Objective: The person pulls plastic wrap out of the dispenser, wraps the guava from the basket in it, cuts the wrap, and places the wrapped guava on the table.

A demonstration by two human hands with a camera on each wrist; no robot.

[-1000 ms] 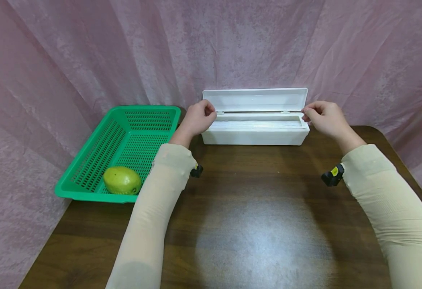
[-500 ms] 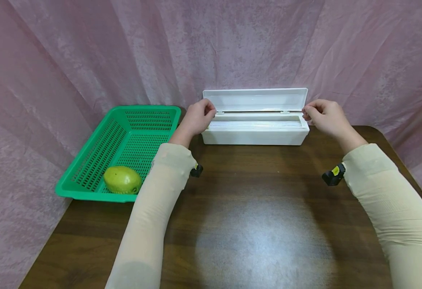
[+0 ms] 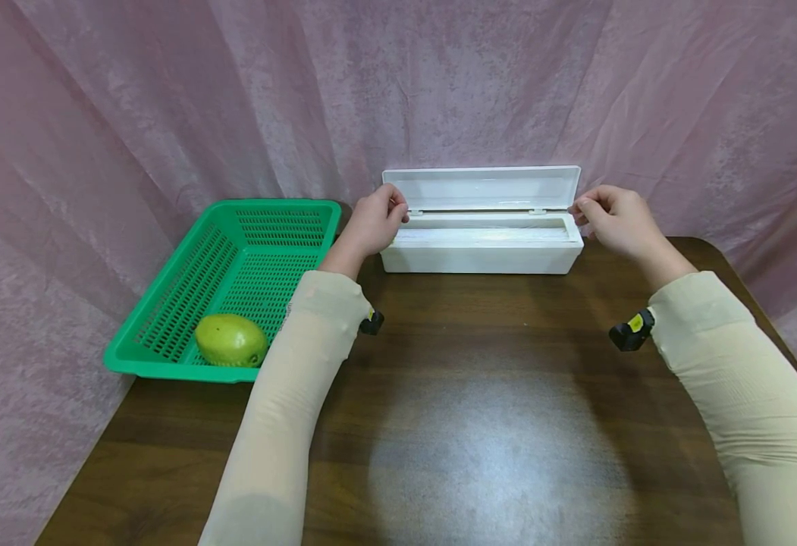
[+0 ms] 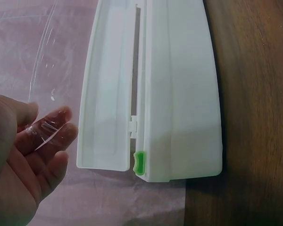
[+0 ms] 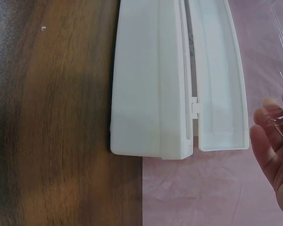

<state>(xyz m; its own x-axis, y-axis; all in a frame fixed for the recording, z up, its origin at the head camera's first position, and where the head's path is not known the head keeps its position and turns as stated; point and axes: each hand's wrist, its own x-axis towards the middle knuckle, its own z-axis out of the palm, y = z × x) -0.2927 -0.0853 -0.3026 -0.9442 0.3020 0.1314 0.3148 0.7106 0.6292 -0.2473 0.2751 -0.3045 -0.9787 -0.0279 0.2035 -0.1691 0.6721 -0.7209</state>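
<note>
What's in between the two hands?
Clear film, pinched by the left hand and the right hand: the wrist views show it. In the head view, the open white box shows between them.

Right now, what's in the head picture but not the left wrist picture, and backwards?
Only head: the green plastic basket, oval yellowish-green fruit and right grip.
Only left wrist, as far as I can tell: a small green tab and the pinched clear plastic film.
Both: the long white plastic box with lid open, brown wooden table, pink cloth curtain and left grip.
</note>
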